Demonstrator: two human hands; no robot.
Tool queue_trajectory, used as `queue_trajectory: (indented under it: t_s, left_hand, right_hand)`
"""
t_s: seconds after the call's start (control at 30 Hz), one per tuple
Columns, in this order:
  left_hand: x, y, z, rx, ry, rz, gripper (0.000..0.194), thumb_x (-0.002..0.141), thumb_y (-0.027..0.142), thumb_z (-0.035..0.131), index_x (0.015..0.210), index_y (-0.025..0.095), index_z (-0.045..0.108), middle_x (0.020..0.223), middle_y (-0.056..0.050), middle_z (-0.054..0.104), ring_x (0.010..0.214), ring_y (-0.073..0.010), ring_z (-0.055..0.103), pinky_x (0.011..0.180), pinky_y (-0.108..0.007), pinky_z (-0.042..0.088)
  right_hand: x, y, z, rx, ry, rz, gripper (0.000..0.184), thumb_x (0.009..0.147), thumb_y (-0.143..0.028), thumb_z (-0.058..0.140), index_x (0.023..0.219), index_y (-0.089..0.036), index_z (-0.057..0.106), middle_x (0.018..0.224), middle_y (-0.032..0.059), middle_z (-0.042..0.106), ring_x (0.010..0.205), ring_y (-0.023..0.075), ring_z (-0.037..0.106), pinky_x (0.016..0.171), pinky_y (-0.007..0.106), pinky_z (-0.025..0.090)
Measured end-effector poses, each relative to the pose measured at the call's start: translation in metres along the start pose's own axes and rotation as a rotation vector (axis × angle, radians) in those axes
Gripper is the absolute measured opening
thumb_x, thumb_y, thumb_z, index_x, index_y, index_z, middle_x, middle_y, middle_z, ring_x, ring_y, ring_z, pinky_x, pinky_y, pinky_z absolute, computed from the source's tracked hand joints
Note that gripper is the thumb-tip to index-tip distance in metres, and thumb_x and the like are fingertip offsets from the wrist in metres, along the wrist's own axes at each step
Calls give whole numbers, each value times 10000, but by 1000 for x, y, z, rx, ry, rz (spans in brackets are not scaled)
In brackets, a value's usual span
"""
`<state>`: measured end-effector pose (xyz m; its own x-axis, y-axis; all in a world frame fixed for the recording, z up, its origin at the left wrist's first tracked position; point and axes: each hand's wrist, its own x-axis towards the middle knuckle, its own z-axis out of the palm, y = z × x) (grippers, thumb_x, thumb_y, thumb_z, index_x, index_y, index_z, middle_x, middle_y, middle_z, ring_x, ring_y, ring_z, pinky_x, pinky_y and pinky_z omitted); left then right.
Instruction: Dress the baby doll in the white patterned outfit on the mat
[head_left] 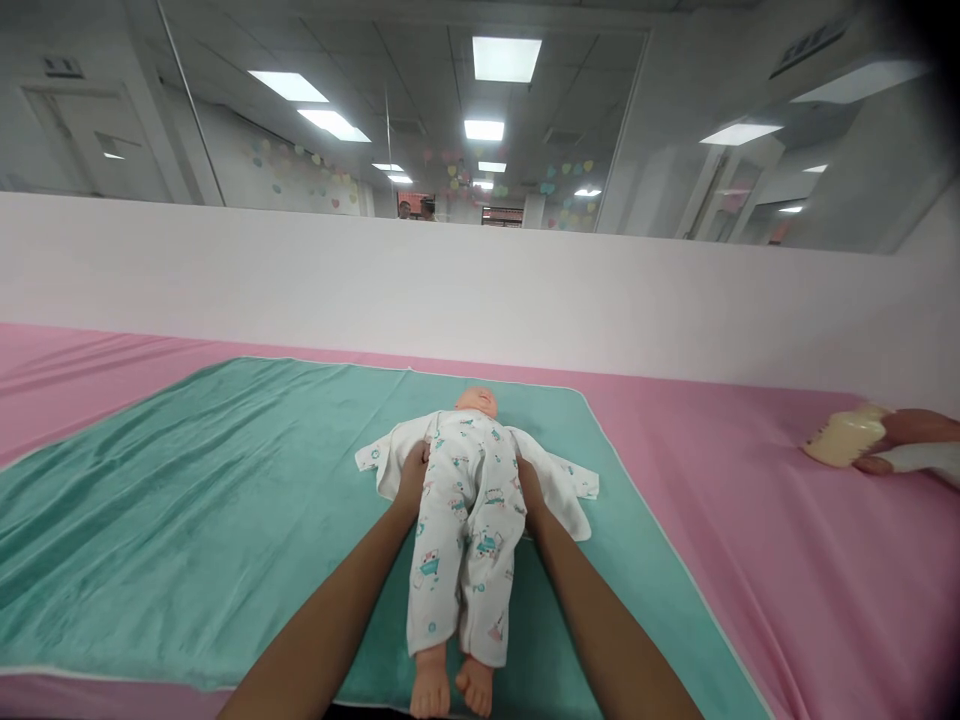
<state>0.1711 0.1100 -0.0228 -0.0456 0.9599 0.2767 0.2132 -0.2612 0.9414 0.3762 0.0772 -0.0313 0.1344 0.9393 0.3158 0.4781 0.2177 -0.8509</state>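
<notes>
A baby doll [463, 500] lies on its back on a teal blanket [187, 520], head away from me, bare feet toward me. It wears white printed trousers, and an open white printed jacket [570, 490] is spread under it. My left hand [412, 475] holds the doll's side at the waist, fingers wrapped round it. My right hand [529, 485] grips the opposite side of the waist. Both forearms reach in from the lower edge.
The blanket covers a pink padded surface [787, 560] bounded by a low white wall [480, 290] with glass above. At the right edge another person's hand [911, 440] holds a cream bottle [844, 437] on the pink surface.
</notes>
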Motion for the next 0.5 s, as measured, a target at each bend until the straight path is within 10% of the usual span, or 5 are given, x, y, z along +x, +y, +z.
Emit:
queue_trajectory:
  t_s: [0.27, 0.5]
  left_hand:
    - [8, -10, 1, 125, 39, 86, 105, 607, 219, 487, 689, 189, 428, 649, 28, 460, 650, -138, 413, 619, -252, 342]
    - [-20, -4, -36, 389, -406, 322, 289, 644, 262, 604, 918, 177, 643, 1065, -102, 602, 1045, -282, 477, 952, -387, 324]
  right_hand:
    - [1, 0, 4, -189, 96, 17, 255, 752, -316, 435, 796, -159, 631, 827, 114, 662, 765, 244, 602, 730, 340, 447]
    - [-44, -17, -24, -137, -362, -430, 316, 690, -294, 605, 979, -175, 652, 1094, 84, 617, 1129, 271, 478, 1024, 391, 325]
